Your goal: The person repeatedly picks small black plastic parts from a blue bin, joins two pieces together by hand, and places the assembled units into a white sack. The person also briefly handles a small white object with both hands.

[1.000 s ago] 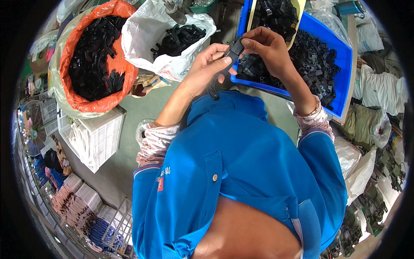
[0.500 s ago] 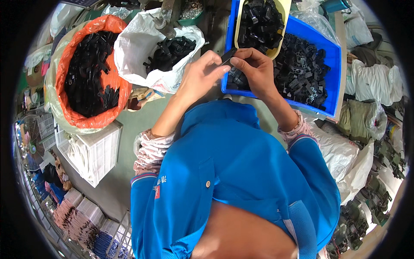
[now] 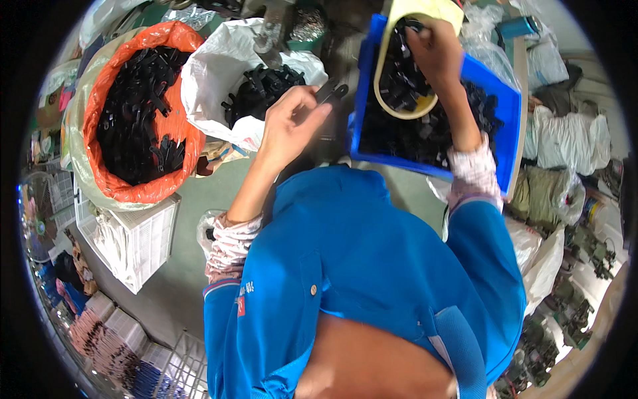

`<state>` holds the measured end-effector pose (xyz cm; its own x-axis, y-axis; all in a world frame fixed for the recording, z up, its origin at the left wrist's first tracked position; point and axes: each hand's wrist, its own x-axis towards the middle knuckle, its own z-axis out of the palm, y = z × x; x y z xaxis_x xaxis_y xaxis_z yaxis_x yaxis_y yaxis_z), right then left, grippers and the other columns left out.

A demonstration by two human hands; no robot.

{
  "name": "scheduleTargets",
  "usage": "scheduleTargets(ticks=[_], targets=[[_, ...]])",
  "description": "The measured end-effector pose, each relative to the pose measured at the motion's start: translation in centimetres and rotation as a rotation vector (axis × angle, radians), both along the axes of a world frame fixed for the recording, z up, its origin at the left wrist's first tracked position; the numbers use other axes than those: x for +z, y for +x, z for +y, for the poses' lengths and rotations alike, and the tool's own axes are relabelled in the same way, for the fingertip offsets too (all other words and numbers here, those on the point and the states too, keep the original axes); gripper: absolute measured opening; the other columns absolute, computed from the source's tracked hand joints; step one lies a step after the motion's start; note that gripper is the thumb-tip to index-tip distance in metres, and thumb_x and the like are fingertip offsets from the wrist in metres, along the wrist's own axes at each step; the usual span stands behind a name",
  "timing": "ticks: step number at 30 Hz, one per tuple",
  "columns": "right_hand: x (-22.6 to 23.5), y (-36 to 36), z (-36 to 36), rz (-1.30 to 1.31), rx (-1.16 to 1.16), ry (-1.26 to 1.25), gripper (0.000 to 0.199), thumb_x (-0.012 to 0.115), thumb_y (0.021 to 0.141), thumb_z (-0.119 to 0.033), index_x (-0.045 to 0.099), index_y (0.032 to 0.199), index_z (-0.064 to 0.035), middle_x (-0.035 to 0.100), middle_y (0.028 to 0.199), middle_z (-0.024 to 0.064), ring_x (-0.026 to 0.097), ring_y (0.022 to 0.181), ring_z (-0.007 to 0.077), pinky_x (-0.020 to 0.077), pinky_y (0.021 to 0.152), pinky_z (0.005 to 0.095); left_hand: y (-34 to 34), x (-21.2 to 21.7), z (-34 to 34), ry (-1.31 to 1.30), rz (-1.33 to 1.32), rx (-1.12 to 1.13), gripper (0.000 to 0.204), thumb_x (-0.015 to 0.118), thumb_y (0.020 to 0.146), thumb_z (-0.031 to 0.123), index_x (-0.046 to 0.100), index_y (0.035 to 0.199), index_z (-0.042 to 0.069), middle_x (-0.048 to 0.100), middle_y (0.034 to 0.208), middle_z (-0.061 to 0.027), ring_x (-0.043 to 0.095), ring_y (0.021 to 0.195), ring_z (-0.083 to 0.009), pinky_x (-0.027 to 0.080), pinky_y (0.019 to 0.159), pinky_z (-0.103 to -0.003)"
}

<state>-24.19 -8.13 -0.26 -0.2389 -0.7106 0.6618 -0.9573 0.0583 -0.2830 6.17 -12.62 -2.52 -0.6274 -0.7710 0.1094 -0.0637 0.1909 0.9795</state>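
My left hand (image 3: 291,125) pinches a slim black plastic piece (image 3: 331,92) between thumb and fingers, in front of the white sack. A rounded end of the piece sticks out past the fingertips. My right hand (image 3: 435,53) reaches into a pale yellow tray (image 3: 407,114) of small black plastic parts (image 3: 399,83). Its fingers are bent over the parts at the tray's far side; what they grip is too blurred to make out. The tray rests in a blue bin (image 3: 510,133) that holds many more black parts.
Left of my hands stand a white sack (image 3: 205,86) and an orange-lined bag (image 3: 193,143), both holding black pieces. A green tub (image 3: 307,44) of small metal bits sits behind. A white crate (image 3: 149,243) is at left, a teal cylinder (image 3: 520,27) at far right.
My hands were together on the black piece. My right hand has let go and moved right and away into the yellow tray, while my left hand keeps the piece, slightly farther left.
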Motion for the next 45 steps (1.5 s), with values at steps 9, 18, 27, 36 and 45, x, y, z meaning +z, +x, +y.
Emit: scheduleTargets(ticks=[9,18,27,36,45], targets=[[0.4,9.5,0.2,-1.528,0.663,0.136,0.026,0.060,0.093,-0.004,0.059,0.118,0.0024,0.065,0.108,0.0097,0.065,0.093,0.0167,0.0539,0.083,0.0306,3.2,1.4,-5.0,-0.149,0.087,-0.027,0.024,0.071,0.084,0.006,0.048,0.078,0.001,0.069,0.116,-0.0099,0.051,0.074,-0.0044,0.045,0.062,-0.021],[0.4,14.5,-3.9,-1.307,0.552,0.287,0.025,0.067,0.089,-0.002,0.062,0.113,0.0041,0.070,0.094,0.0098,0.067,0.081,0.0140,0.0542,0.073,0.0257,5.9,0.7,-9.3,-0.221,-0.026,-0.049,0.026,0.076,0.079,0.004,0.052,0.072,0.001,0.071,0.106,-0.0169,0.064,0.094,-0.0128,0.051,0.078,-0.027],[-0.2,17.0,-6.5,-1.166,0.496,0.281,0.025,0.064,0.091,-0.002,0.060,0.114,0.0064,0.068,0.095,0.0109,0.067,0.086,0.0153,0.0546,0.079,0.0269,6.3,2.4,-13.9,-0.546,-0.085,-0.163,0.016,0.076,0.074,0.005,0.062,0.081,0.001,0.071,0.107,-0.0133,0.061,0.071,-0.0230,0.050,0.067,-0.032],[-0.6,18.4,-9.4,-1.164,0.517,0.092,0.024,0.064,0.089,0.005,0.060,0.113,0.0076,0.068,0.099,0.0127,0.067,0.086,0.0179,0.0556,0.078,0.0288,6.5,4.2,-18.7,-0.867,-0.180,-0.267,0.015,0.074,0.076,0.015,0.065,0.080,0.004,0.071,0.104,-0.0012,0.063,0.074,-0.0238,0.052,0.061,-0.034],[-0.7,17.5,-11.2,-1.082,0.499,-0.013,0.026,0.065,0.088,0.004,0.060,0.113,0.0087,0.069,0.098,0.0149,0.067,0.079,0.0187,0.0572,0.073,0.0299,4.6,4.2,-21.9,-0.812,-0.156,-0.347,0.029,0.075,0.078,0.020,0.066,0.103,0.008,0.059,0.073,-0.0054,0.058,0.067,-0.0259,0.047,0.059,-0.035]])
